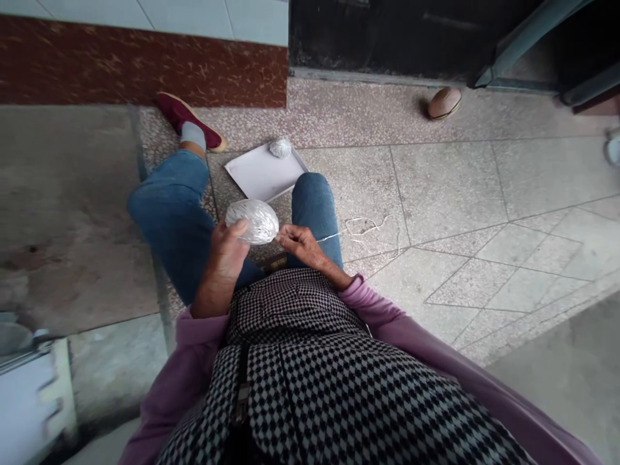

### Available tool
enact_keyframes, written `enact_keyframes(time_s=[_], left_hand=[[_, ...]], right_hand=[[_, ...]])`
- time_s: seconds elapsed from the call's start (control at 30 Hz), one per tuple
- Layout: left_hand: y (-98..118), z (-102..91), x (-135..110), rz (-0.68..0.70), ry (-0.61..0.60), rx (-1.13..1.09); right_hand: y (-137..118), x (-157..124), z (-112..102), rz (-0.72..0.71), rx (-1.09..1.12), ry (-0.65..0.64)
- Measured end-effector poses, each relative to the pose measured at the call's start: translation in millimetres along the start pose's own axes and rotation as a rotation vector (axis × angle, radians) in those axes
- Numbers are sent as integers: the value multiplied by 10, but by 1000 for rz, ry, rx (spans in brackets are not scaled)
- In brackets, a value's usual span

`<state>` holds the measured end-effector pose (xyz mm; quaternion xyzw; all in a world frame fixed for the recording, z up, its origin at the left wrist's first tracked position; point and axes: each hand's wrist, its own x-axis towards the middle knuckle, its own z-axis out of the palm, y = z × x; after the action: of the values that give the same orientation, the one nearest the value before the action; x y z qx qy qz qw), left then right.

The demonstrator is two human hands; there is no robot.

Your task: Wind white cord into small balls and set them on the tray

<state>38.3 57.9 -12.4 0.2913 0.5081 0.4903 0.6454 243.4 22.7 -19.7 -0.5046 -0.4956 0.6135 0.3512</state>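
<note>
A large oval ball of shiny white string (259, 219) sits in my left hand (227, 252), whose thumb presses on its side. At the ball's right end, my right hand (303, 247) pinches the strand of string (328, 237) between thumb and fingers. From there the strand runs over my right knee and lies in loose loops on the floor. Beyond the ball, a shallow white tray (259, 173) rests on the floor between my legs. A smaller ball of white string (280, 148) sits on its far edge area.
My red shoe (181, 116) is near the brown tiled wall base (145, 61). A roundish pinkish-tan object with a dark band (444, 104) lies by the dark doorway (387, 39). The floor is speckled stone tile (445, 177). White foam-like pieces (36, 400) stand at lower left.
</note>
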Motion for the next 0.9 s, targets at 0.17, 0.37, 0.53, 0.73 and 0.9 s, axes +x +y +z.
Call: enact_keyframes(time_s=[0.17, 0.37, 0.53, 0.73, 0.9], left_hand=[[-76, -15, 57, 111, 102, 45], [-151, -134, 135, 152, 110, 180], [-144, -228, 146, 80, 51, 330], [6, -163, -58, -64, -265, 375], [78, -103, -168, -115, -430, 285]], right_hand=[[-127, -138, 15, -14, -42, -24], [-330, -299, -120, 17, 1, -82], [-596, -294, -369, -85, 96, -271], [-775, 84, -591, -212, 62, -286], [-583, 434, -579, -218, 45, -341]])
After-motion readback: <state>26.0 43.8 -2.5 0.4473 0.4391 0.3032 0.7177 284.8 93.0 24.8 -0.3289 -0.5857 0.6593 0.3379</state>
